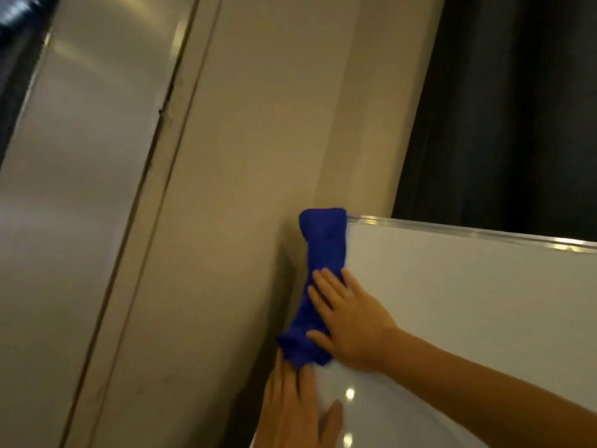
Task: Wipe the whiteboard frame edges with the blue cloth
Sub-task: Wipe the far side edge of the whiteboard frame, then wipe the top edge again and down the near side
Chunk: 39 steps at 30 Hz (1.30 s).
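A blue cloth [319,286] drapes along the whiteboard [468,302] frame's left edge, centre-right of the frame, reaching its top corner. The right hand [349,318] presses flat on the cloth, fingers spread. The left hand [297,405], lower centre, lies flat against the board, fingertips touching the cloth's lower end.

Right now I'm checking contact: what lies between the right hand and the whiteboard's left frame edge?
The blue cloth, pressed by the right hand along the whiteboard edge up to the top corner, in the head view.
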Motion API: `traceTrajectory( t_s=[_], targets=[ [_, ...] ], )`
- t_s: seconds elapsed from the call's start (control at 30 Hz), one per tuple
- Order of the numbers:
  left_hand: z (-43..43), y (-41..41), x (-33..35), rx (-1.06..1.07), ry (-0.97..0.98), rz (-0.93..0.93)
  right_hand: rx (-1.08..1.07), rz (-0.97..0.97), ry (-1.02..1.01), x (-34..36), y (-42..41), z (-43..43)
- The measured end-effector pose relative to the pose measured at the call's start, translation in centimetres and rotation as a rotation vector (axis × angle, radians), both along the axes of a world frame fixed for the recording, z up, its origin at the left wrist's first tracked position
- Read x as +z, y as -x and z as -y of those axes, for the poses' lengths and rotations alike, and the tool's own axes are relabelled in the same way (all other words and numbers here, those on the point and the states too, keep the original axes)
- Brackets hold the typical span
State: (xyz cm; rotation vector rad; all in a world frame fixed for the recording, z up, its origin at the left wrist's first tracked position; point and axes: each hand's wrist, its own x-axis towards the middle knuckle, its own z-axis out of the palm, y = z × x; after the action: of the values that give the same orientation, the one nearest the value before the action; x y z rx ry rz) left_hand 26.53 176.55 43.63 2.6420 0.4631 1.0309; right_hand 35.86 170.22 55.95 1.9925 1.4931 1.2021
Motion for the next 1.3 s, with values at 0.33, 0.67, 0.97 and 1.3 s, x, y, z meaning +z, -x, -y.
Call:
traceTrajectory(
  t_s=[0.33, 0.67, 0.97, 1.3],
  targets=[
    [-1.6, -2.0, 1.1, 0.251, -0.137, 0.229, -0.044, -0.007, -0.072, 7.7, -4.1, -0.6],
    [-4.7, -8.7, 10.2, -0.099, -0.021, 0.295, -0.128, 0.07, -0.134, 11.6, -6.2, -1.7],
    [-5.3, -11.9, 14.4, -0.203, -0.178, 0.33, -0.408, 0.114, -0.516, 14.5, -7.3, 10.1],
    [-1.3, -13.5, 18.8, -0.167, -0.173, 0.386, -0.161, -0.151, -0.507, 12.5, -6.0, 6.7]
  ],
)
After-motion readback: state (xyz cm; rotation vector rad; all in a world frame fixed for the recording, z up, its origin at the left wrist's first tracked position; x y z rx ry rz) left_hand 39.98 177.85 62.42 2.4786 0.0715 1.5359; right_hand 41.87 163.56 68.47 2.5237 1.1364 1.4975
